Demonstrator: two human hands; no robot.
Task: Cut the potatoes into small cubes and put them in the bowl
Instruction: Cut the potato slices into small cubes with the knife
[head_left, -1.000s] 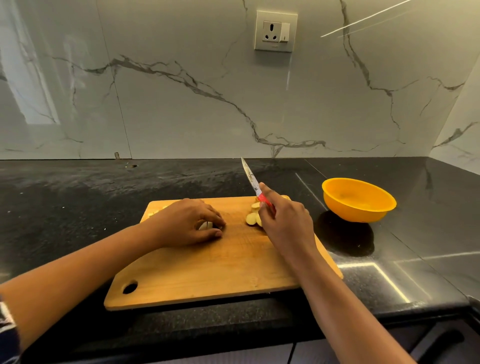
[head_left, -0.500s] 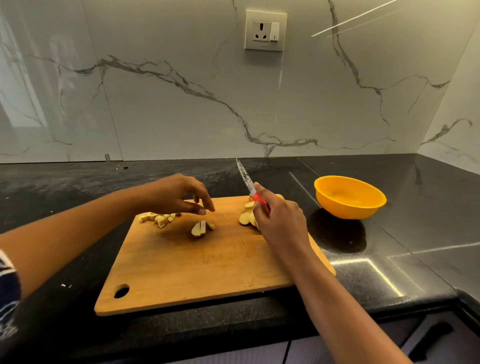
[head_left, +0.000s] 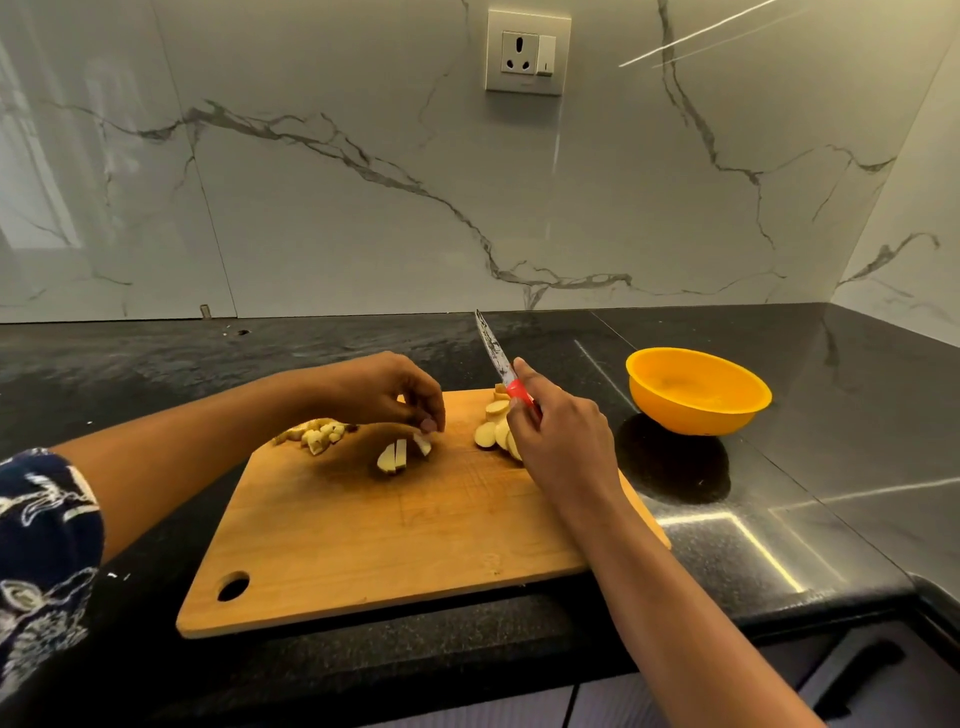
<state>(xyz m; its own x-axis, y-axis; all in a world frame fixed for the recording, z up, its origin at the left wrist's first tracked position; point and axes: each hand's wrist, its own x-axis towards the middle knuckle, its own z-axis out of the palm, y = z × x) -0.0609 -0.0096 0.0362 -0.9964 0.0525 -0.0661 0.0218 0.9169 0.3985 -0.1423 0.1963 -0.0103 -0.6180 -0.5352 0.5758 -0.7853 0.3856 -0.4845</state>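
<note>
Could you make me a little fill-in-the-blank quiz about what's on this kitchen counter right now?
1. The right hand holds a knife with a ____ handle.
2. The orange bowl holds ____ potato pieces so far.
3. The potato strips lie on a ____ cutting board.
4. The small potato cubes sit on the board's far ____ corner.

Missing words: red; no; wooden; left

The right hand (head_left: 558, 441) grips a red-handled knife (head_left: 498, 361), blade raised. The left hand (head_left: 384, 389) hovers, fingers curled, over potato strips (head_left: 397, 454) mid-board. An orange bowl (head_left: 698, 389) sits near the bench's right edge.
</note>
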